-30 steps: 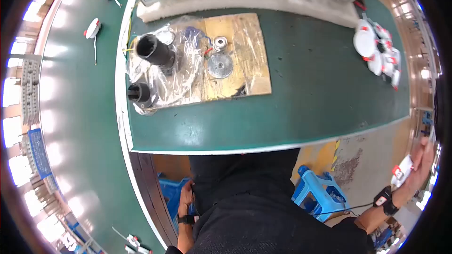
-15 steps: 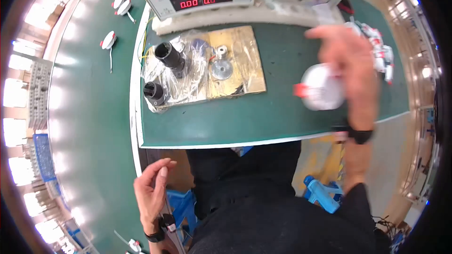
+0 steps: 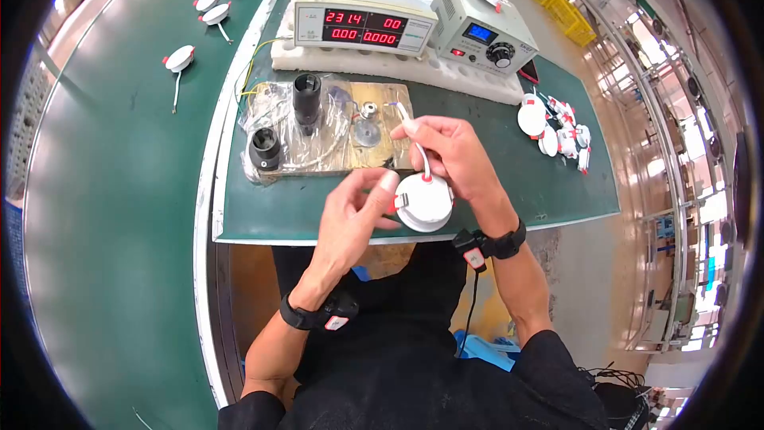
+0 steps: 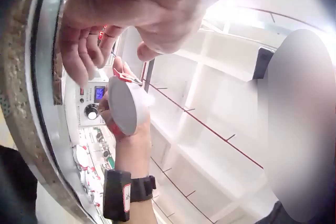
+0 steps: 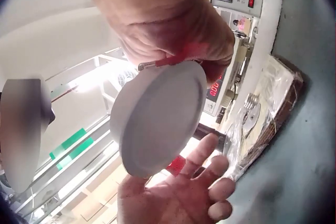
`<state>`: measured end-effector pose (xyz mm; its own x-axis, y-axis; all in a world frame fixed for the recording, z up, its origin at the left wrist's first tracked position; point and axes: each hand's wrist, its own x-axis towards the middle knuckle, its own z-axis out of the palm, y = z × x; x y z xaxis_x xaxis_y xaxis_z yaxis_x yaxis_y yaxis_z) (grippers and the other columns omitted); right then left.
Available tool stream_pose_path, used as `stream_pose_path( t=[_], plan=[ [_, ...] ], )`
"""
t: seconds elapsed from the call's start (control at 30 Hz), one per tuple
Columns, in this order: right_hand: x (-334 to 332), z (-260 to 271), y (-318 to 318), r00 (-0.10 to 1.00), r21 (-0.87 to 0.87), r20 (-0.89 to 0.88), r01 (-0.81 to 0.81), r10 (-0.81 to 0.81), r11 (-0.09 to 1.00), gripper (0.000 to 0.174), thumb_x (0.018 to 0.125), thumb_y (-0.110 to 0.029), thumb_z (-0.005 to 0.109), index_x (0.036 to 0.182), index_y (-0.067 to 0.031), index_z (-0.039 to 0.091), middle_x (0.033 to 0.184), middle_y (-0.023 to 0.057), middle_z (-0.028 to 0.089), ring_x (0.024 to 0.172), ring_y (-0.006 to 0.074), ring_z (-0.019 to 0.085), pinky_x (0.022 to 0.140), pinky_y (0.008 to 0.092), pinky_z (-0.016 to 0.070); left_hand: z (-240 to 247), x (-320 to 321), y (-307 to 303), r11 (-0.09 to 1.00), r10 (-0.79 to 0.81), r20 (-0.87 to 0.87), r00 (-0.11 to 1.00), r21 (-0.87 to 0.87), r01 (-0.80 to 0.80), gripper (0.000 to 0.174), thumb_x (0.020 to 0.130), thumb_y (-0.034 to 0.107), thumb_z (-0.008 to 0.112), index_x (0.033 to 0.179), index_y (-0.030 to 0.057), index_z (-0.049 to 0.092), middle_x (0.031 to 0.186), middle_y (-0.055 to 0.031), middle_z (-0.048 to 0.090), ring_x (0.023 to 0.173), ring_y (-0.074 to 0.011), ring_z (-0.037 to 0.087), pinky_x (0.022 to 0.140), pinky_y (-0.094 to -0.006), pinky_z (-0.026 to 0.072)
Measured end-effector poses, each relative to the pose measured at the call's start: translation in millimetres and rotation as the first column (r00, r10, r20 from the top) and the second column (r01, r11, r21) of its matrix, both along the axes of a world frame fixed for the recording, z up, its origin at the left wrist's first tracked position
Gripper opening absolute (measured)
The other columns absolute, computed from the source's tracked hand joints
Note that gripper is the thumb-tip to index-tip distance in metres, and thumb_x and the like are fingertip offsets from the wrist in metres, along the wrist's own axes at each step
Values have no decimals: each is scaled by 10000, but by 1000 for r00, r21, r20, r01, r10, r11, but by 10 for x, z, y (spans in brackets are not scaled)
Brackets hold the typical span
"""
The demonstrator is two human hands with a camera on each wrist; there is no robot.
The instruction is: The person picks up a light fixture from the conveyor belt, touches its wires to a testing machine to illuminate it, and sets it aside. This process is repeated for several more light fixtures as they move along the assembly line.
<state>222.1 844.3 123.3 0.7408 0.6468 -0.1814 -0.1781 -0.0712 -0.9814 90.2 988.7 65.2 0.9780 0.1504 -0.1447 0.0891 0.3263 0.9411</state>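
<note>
A round white lamp with red-sleeved clips hangs near the table's front edge. My right hand pinches its white cord between thumb and fingers, the lower fingers close to the housing. My left hand is at the lamp's left clip, fingers loosely bent; whether it touches is unclear. In the right wrist view the lamp's smooth face shows, with my left hand spread below it. The left wrist view shows the lamp beyond my left hand.
Behind the hands lies a wooden board with plastic film, black cylinders and a metal disc. A red-digit meter and a dial unit stand at the back. More lamps are piled right; others lie left.
My right hand has brought the lamp leftward to the front of my body and now holds its cord. My left hand has risen beside it. The head view has tilted up.
</note>
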Motion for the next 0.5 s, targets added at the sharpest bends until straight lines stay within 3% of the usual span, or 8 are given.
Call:
stream_pose_path(
  t=[0.03, 0.1, 0.13, 0.17, 0.27, 0.37, 0.5],
  plan=[
    [-11, -57, 7, 1000, 12, 6, -3, 3, 1000, 309, 1033, -241, 578, 1088, 39, 697, 670, 4, 624, 467, -12, 379, 429, 176, 288, 25, 29, 17, 963, -133, 2, 991, -236, 130, 546, 1013, 344, 610, 1405, -11, 475, 1227, -163, 637, 1026, -253, 689, 818, -384, 624],
    [6, -188, 39, 1000, 42, 24, -9, 8, 999, 307, 1035, -236, 576, 1098, 39, 695, 673, 10, 626, 470, -11, 385, 431, 175, 291, 34, 86, 13, 699, -390, 108, 914, -611, 371, 595, 1004, 249, 619, 1496, 27, 367, 1301, -177, 604, 1098, -335, 683, 845, -426, 626],
    [25, -245, 53, 998, 30, 66, -8, 6, 1000, 302, 1036, -226, 573, 1109, 40, 695, 682, 16, 634, 477, -3, 405, 435, 180, 300, 10, 121, -6, 690, -405, 102, 909, -619, 377, 644, 982, 173, 638, 1530, 51, 323, 1297, -169, 608, 1119, -379, 674, 851, -440, 631],
    [51, -297, 51, 997, 16, 77, 4, -5, 1000, 301, 1035, -227, 575, 1102, 41, 696, 684, 18, 637, 477, 0, 412, 437, 184, 305, 29, 147, -29, 718, -389, 83, 918, -597, 358, 664, 959, 115, 662, 1531, 55, 329, 1300, -164, 609, 1103, -369, 683, 846, -423, 639],
    [124, -383, 39, 992, -22, 126, 18, -15, 1000, 292, 1029, -227, 584, 1014, 37, 708, 645, 23, 638, 479, 17, 451, 442, 200, 328, -51, 181, -82, 739, -382, 38, 924, -587, 330, 643, 950, 3, 602, 1530, 37, 326, 1308, -209, 604, 1137, -430, 653, 854, -418, 645],
    [193, -429, 46, 995, -81, 97, 2, 6, 997, 307, 1023, -242, 591, 938, 30, 707, 593, 18, 620, 477, 20, 459, 443, 202, 333, -102, 215, -66, 791, -381, -16, 924, -523, 317, 582, 937, -4, 632, 1467, 33, 393, 1270, -190, 632, 1121, -422, 665, 861, -429, 641],
    [257, -558, 129, 975, -172, 202, -59, 94, 983, 325, 995, -231, 610, 828, 37, 685, 575, 2, 594, 491, 35, 478, 466, 232, 358, -131, 275, -39, 744, -418, -1, 909, -574, 341, 543, 933, 5, 641, 1423, 40, 409, 1281, -193, 625, 1129, -430, 660, 860, -442, 640]
  ],
)
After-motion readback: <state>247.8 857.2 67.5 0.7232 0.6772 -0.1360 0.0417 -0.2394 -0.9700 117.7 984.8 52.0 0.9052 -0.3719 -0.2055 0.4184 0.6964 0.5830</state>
